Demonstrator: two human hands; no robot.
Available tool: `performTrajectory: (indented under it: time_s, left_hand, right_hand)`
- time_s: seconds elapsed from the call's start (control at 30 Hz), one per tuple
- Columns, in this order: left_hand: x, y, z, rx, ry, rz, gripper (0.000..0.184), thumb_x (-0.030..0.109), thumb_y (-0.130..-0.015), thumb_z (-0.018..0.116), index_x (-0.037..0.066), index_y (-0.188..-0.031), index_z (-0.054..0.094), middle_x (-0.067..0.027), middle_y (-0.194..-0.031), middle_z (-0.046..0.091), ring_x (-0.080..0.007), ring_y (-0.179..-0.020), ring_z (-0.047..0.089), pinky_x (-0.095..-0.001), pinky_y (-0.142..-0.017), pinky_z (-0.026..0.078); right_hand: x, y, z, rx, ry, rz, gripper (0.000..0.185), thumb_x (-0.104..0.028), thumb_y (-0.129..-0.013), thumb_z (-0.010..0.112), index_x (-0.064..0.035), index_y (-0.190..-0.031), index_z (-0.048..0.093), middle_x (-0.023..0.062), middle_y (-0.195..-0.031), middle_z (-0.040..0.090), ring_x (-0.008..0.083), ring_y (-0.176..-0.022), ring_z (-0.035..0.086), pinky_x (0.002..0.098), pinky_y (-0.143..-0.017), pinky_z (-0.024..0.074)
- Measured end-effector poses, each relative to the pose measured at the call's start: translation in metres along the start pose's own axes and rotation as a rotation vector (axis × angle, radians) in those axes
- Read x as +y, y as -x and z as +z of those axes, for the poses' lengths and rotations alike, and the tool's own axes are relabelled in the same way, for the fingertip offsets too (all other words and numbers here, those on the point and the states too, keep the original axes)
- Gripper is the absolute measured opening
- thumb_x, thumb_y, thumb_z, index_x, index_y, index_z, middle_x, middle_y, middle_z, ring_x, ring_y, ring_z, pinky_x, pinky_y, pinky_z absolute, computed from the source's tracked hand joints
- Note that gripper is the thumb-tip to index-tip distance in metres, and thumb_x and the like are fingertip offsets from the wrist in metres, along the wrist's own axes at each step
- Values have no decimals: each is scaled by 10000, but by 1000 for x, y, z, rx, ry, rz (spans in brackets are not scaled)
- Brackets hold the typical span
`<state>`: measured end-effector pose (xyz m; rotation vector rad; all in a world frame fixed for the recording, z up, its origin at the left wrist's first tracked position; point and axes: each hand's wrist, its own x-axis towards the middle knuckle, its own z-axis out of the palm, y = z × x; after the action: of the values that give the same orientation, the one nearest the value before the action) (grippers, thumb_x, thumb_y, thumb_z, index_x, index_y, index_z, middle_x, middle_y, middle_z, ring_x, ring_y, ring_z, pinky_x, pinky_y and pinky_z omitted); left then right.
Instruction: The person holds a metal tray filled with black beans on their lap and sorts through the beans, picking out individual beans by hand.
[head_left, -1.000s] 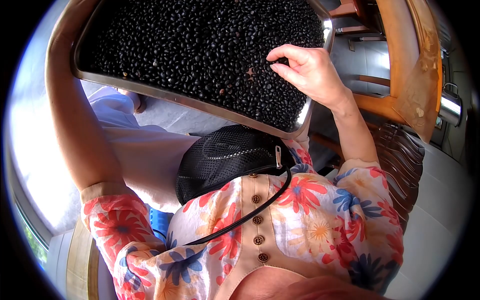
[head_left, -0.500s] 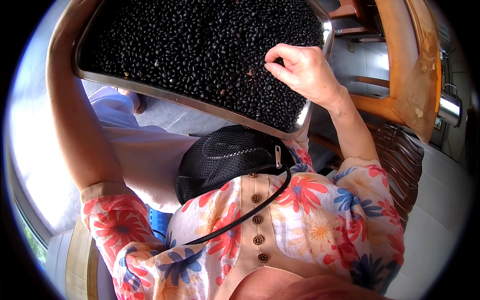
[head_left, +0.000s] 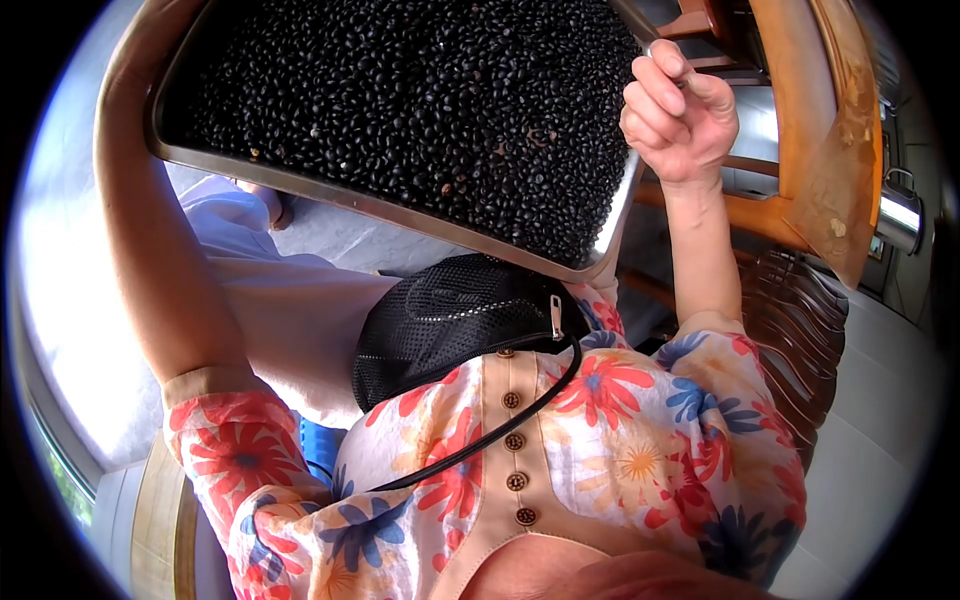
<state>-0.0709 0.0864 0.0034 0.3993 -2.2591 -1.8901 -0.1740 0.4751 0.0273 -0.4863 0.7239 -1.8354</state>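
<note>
A metal tray full of small black beans is tilted above my lap. A few reddish-brown bits lie among the beans near the right side. My left arm reaches up along the tray's left side, but the hand itself is beyond the top of the view. My right hand is raised at the tray's right edge, palm turned up and fingers curled, with the thumb against the fingertips. What it pinches, if anything, is too small to name.
A black mesh bag with a cord rests at my waist. To the right stand a wooden table, a dark slatted chair and a metal container. Part of a foot shows below the tray.
My right hand has lifted from over the beans, moved up and right to the tray's edge, and turned palm up. The tray and my left arm have barely moved.
</note>
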Motion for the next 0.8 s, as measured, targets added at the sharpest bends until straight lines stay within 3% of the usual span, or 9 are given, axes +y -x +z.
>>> performTrajectory:
  time_s: [0.1, 0.2, 0.23, 0.33, 0.47, 0.6, 0.8]
  left_hand:
    - [5, 4, 6, 46, -26, 7, 292, 229, -848, 637, -36, -971, 646, -37, -752, 632, -102, -629, 574, -239, -580, 467]
    - [5, 4, 6, 65, -41, 13, 299, 228, -846, 640, -38, -982, 646, -41, -764, 637, -109, -639, 580, -246, -590, 472]
    - [5, 4, 5, 61, -42, 14, 301, 228, -845, 640, -38, -985, 646, -43, -768, 639, -111, -643, 581, -247, -593, 474]
    - [4, 5, 8, 93, -25, 15, 295, 224, -845, 639, -39, -978, 647, -43, -767, 639, -111, -647, 581, -247, -595, 473]
    - [6, 4, 6, 60, -46, -3, 288, 222, -846, 635, -37, -972, 647, -41, -764, 637, -110, -648, 581, -249, -597, 473]
    - [8, 5, 6, 59, -62, -5, 284, 225, -849, 630, -32, -966, 649, -35, -758, 634, -105, -641, 578, -247, -592, 472]
    - [6, 4, 6, 42, -34, 0, 284, 233, -853, 627, -29, -963, 650, -33, -753, 633, -98, -634, 575, -240, -583, 469]
  right_hand:
    - [1, -3, -2, 20, 72, -11, 163, -113, -889, 471, -20, -977, 572, -2, -609, 457, 50, -489, 344, 199, -421, 287]
    - [2, -4, 6, 260, 436, 54, 149, -37, -882, 477, -7, -973, 591, -35, -589, 433, 29, -477, 352, 180, -444, 314]
    - [7, -4, 10, 405, 668, 65, 123, -9, -879, 531, -5, -959, 625, -71, -581, 435, 0, -483, 361, 165, -459, 317]
    - [29, -9, 0, 457, 1395, -111, 106, -63, -875, 603, -18, -961, 645, -98, -584, 456, -13, -498, 358, 170, -451, 301]
    - [37, -13, 4, 505, 1580, -75, 128, -105, -850, 655, -36, -958, 658, -94, -512, 403, -5, -480, 336, 192, -442, 296]
    - [37, -15, 5, 449, 1794, -115, 130, -108, -803, 691, -59, -920, 663, -33, -464, 398, 38, -430, 350, 227, -424, 319]
    - [36, -16, 5, 445, 1811, -109, 99, -110, -815, 681, -54, -893, 659, -42, -467, 424, 29, -439, 364, 228, -428, 329]
